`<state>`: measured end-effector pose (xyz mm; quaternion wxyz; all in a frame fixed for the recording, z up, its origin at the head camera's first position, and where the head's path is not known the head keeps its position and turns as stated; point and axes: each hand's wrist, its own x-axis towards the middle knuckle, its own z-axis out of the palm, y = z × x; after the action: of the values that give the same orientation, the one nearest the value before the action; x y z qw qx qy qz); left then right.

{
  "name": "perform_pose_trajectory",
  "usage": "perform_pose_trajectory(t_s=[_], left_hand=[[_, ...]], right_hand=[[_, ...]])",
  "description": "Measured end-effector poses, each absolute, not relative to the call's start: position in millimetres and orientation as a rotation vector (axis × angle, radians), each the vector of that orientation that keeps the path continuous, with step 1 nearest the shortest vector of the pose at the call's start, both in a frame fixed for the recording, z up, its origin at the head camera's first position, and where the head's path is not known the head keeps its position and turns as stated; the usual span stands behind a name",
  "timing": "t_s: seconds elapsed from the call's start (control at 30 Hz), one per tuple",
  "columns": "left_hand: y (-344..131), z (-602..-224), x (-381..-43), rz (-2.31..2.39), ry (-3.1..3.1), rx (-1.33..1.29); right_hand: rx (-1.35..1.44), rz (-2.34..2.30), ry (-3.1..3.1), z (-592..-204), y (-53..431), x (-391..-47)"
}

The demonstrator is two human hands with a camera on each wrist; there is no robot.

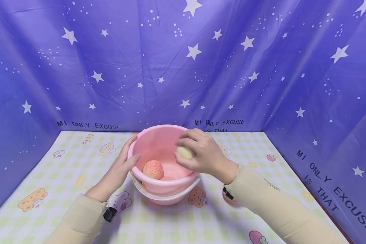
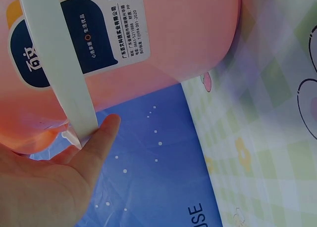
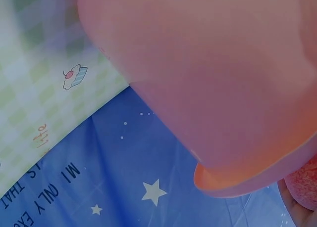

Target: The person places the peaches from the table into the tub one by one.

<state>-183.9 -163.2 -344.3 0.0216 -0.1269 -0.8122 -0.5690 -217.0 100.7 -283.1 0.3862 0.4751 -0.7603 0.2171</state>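
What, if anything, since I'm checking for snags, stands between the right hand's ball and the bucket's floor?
Nothing visible: the right hand holds the ball over the open pink bucket. Two other balls lie inside, toward the near side.

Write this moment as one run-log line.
Left hand: grips pink bucket; right hand: holds ball at bucket mouth; inside: speckled ball, second ball partly hidden
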Motion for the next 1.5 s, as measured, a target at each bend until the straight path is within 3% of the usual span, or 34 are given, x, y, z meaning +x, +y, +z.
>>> perform_pose_trajectory(t_s=[1.5], left_hand=[[-163.4, -344.9, -186.0, -1.78, -2.5, -0.399]], right_hand=[[1.275, 0.345, -2.196, -285.6, 82.6, -224.2]])
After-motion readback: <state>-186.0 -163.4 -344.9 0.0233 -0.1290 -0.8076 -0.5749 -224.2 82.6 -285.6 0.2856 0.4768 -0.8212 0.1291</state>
